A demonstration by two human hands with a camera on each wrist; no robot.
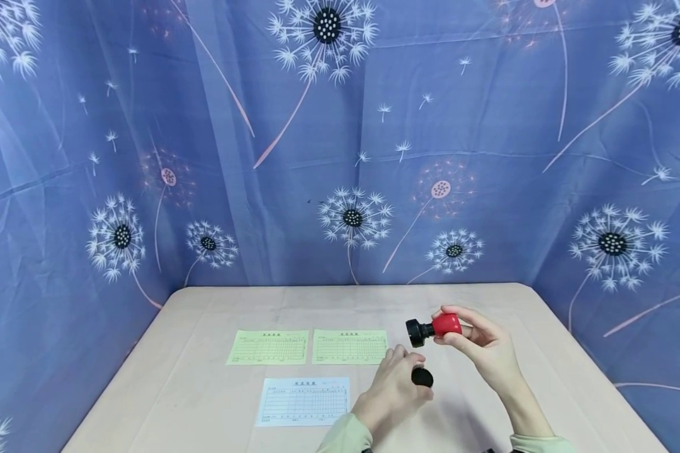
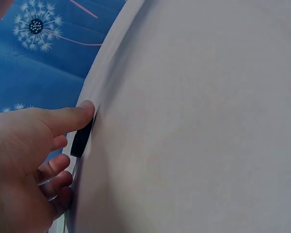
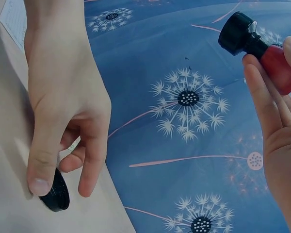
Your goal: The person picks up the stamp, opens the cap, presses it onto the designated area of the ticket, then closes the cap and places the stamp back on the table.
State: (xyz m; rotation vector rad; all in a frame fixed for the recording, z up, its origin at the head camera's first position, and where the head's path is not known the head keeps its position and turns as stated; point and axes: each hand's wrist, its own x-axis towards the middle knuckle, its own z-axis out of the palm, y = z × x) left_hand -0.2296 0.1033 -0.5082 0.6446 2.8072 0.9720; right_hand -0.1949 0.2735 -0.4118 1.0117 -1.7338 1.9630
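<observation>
My right hand (image 1: 490, 352) grips a stamp by its red handle (image 1: 446, 324), holding it tilted almost sideways above the table. The stamp's round black head (image 1: 415, 333) points left, away from the palm. Lower and to the left, my left hand (image 1: 391, 385) pinches a round black cap (image 1: 422, 377) with the thumb on its edge. In the right wrist view the cap (image 3: 58, 193) is seen close over the tabletop, apart from the stamp (image 3: 276, 65). The left wrist view shows the cap (image 2: 81, 140) edge-on under the thumb.
Two green printed forms (image 1: 268, 347) lie side by side on the pale table (image 1: 164, 377), left of the hands. Nearer me lies a bluish-white form (image 1: 303, 401), just left of my left hand. A blue dandelion-print curtain (image 1: 294, 189) surrounds the table's back and sides.
</observation>
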